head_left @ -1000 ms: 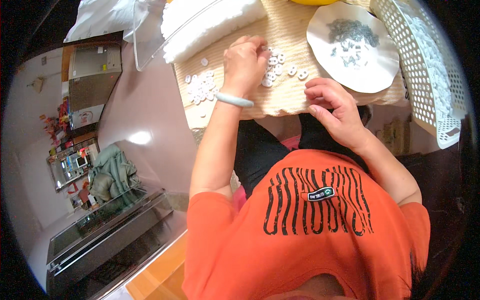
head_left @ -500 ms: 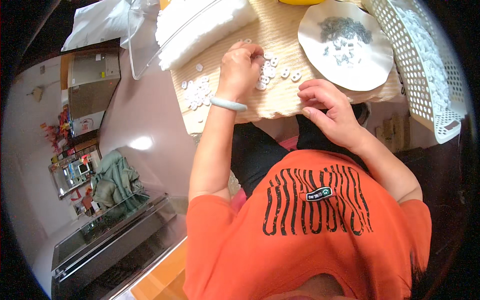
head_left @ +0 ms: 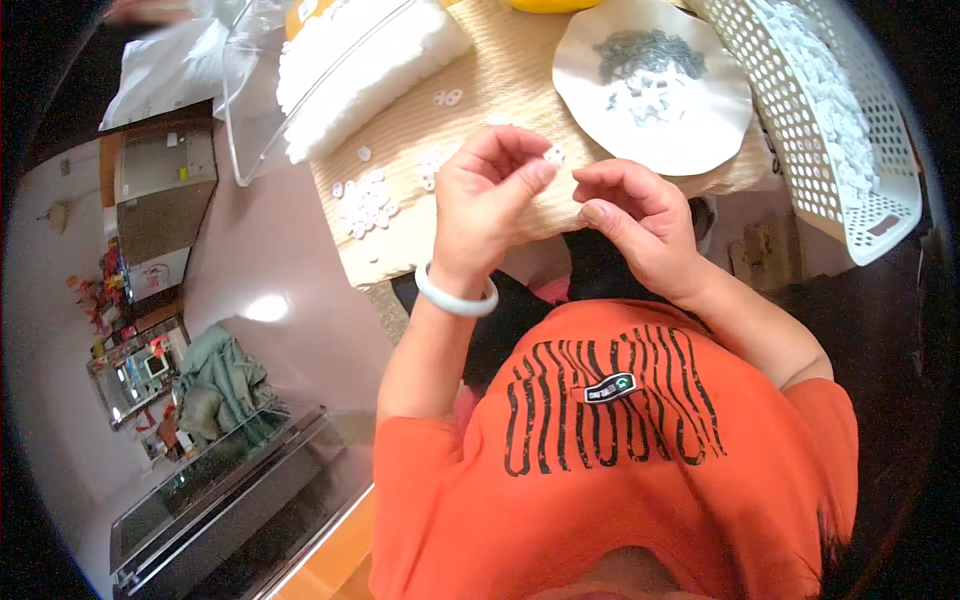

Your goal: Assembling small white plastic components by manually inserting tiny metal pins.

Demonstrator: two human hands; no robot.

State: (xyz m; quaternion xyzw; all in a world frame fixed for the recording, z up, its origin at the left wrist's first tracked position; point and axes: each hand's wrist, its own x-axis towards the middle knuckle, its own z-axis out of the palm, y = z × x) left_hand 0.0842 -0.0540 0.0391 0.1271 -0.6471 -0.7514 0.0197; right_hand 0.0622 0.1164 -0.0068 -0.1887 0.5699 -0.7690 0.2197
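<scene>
On my feed I see an orange-red T-shirt (head_left: 620,525) printed with wavy black stripes, a pale grey bangle (head_left: 458,303), white button-like pieces (head_left: 368,203), a cream, finely striped cloth (head_left: 510,80), a white plate (head_left: 695,145) and a white basket (head_left: 795,85) patterned with rows of round holes.

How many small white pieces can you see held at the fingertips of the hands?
1: a small white piece at the thumb and fingertips of the left hand. More may be hidden behind the fingers; I cannot tell whether the right hand holds any.

Light (head_left: 266,308) glares on the pinkish floor (head_left: 240,255) near dark furniture (head_left: 230,510).
</scene>
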